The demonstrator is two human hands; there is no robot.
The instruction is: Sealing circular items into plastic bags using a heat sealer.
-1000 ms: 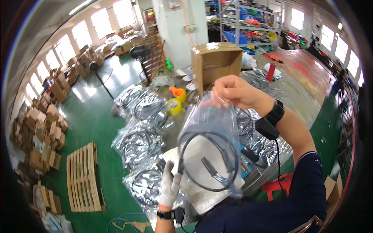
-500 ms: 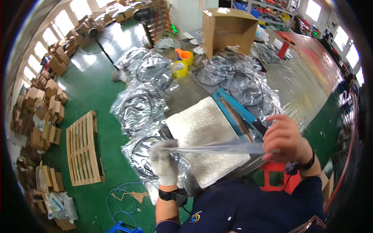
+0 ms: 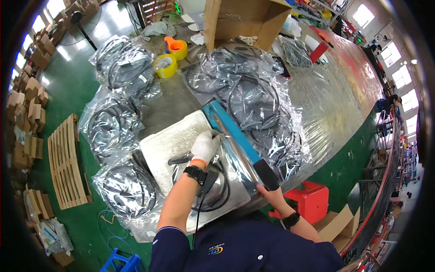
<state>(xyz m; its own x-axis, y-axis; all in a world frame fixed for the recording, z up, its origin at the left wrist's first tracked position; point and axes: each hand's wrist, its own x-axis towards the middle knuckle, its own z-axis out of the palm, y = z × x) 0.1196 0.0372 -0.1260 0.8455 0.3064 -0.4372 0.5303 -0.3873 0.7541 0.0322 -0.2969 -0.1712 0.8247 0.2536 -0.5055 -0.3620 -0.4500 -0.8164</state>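
My left hand point(image 3: 206, 145), in a white glove, presses a clear plastic bag with a coiled black cable point(image 3: 216, 188) flat on the silver plate point(image 3: 170, 140) of a heat sealer. The bag's open end lies under the sealer's blue arm point(image 3: 231, 136). My right hand point(image 3: 267, 192) is bare and sits at the black handle point(image 3: 266, 174) at the arm's near end, partly hidden behind it. A dark wrist unit with a cord is strapped to my left forearm.
Several bagged black cables lie heaped left point(image 3: 120, 190) and right point(image 3: 253, 97) of the sealer on the metal table point(image 3: 335, 104). Yellow point(image 3: 166, 65) and orange point(image 3: 176, 46) tape rolls and an open cardboard box point(image 3: 242, 20) stand at the back. A red stool point(image 3: 312, 201) and a wooden pallet point(image 3: 68, 163) are on the green floor.
The bag was held up in front of me, then stretched between both hands, and now lies on the sealer plate. My right hand went down to the sealer's handle.
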